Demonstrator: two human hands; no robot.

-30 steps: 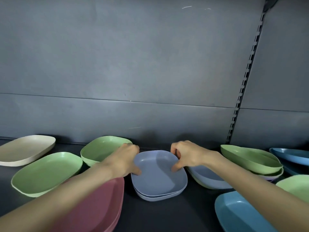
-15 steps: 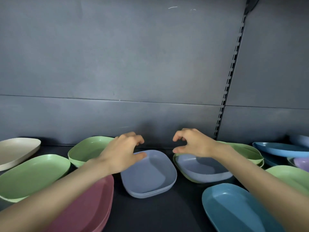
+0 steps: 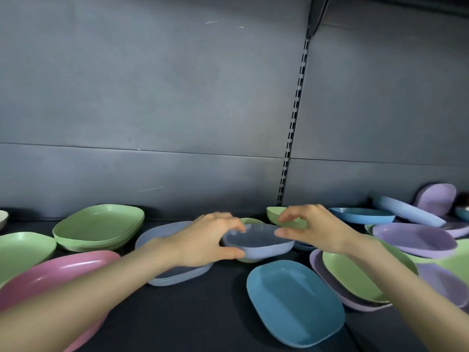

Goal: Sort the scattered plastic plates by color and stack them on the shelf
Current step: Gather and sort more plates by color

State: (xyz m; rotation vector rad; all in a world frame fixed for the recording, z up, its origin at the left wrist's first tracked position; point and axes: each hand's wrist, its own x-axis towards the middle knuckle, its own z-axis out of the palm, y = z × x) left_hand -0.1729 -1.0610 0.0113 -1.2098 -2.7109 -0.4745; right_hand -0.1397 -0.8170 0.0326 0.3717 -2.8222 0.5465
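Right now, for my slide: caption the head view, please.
Left hand grips a grey-blue plate by its rim, right hand beside the opposite rim.

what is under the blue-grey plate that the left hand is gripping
A green plate: its rim peeks out behind and in front of the blue-grey plate. The rest is covered, so whether anything else lies beneath cannot be seen.

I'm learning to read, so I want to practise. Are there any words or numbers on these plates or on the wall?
No words, numbers, labels or signs can be read anywhere.
The blue plate, the green stack and the pink plates are plain, like the other plates.
The grey back wall bears only faint scratches, no writing.
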